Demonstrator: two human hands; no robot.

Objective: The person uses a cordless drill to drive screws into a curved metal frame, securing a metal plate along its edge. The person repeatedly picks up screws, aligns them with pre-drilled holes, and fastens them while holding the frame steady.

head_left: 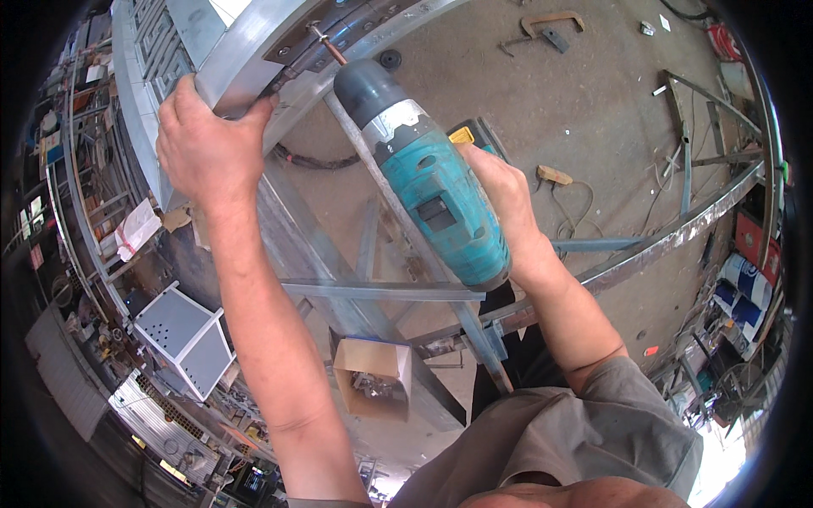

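My right hand (506,190) is closed round the handle of a teal and black cordless drill (436,199), whose body hides part of the fingers. The drill points up and to the left. Its slim, copper-coloured bit (335,52) meets a screw (316,31) at a dark metal hinge (339,32). That hinge lies along a silvery metal frame (250,55). With fingers over the outer edge and thumb on the inner side, my left hand (212,148) grips the end of the frame. Its fingertips are partly hidden.
Below the drill, an angle bar (381,292) crosses other steel bars. A cardboard box (400,381) with small metal parts stands lower down. A C-clamp (569,17) and a corded, yellowish piece (555,175) lie on the floor. A curved steel rail (660,245) runs along the right.
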